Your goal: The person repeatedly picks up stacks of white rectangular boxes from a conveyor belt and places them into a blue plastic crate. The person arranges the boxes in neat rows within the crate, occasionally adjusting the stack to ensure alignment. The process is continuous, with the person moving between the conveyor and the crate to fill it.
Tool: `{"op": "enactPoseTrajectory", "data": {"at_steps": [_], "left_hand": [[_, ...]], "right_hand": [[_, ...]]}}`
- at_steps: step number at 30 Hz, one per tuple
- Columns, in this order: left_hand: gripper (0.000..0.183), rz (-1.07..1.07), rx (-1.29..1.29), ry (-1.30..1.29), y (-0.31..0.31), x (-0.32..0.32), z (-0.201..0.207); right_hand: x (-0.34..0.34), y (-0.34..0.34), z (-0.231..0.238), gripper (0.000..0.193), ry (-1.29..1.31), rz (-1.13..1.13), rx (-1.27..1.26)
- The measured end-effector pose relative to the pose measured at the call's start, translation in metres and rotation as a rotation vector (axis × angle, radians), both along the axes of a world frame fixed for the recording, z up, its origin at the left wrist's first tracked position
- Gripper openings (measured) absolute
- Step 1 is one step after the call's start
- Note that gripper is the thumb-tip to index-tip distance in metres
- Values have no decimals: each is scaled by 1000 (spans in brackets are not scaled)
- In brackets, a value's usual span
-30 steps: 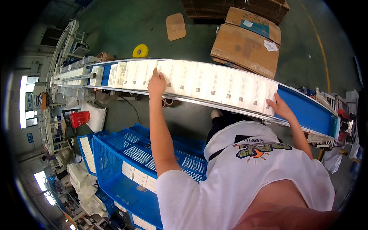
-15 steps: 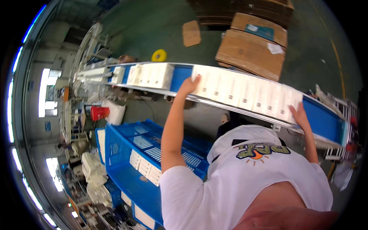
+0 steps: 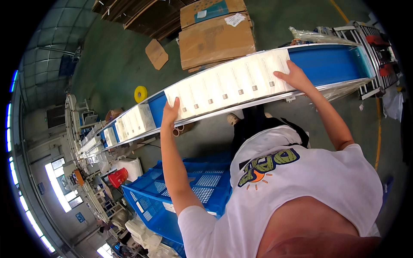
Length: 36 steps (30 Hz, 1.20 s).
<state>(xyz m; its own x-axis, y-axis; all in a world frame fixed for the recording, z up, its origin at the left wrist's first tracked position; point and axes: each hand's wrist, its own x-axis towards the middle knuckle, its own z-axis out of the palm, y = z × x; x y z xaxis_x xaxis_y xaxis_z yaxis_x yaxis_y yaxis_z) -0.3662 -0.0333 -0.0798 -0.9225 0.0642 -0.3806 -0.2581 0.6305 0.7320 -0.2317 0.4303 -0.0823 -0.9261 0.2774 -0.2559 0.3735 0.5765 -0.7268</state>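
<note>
Head view: row of white boxes [image 3: 228, 84] laid along blue conveyor belt [image 3: 327, 62]. Left hand [image 3: 171, 112] pressed flat, fingers spread, at row's left end; right hand [image 3: 294, 77] flat at right end. Blue crate [image 3: 172, 193] seen below belt, cardboard cartons [image 3: 215, 38] beyond.

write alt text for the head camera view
Seen from above, a person presses the left hand and right hand against the two ends of a row of white boxes on a blue conveyor belt. A blue crate stands below.

White boxes [image 3: 228, 86] on a blue belt [image 3: 327, 64]; blue crate [image 3: 172, 202], yellow tape roll [image 3: 140, 93].
</note>
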Motion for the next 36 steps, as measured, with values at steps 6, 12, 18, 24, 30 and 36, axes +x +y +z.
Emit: {"op": "enactPoseTrajectory", "data": {"at_steps": [6,12,18,24,30,36], "left_hand": [[55,50,126,49,4,15,17],[45,147,204,231,-6,53,86],[56,337,253,576,-84,149,159],[52,687,258,796,-199,308,169],[62,987,533,821,-322,508,124],[61,1256,671,622,-415,692,2]], "right_hand": [[8,8,4,60,48,-45,-179],[16,7,49,49,230,-40,-192],[-8,-57,138,49,482,104,-87],[8,-206,208,50,641,372,-127],[100,-395,239,47,630,820,-249],[230,-582,202,46,821,1261,194]]}}
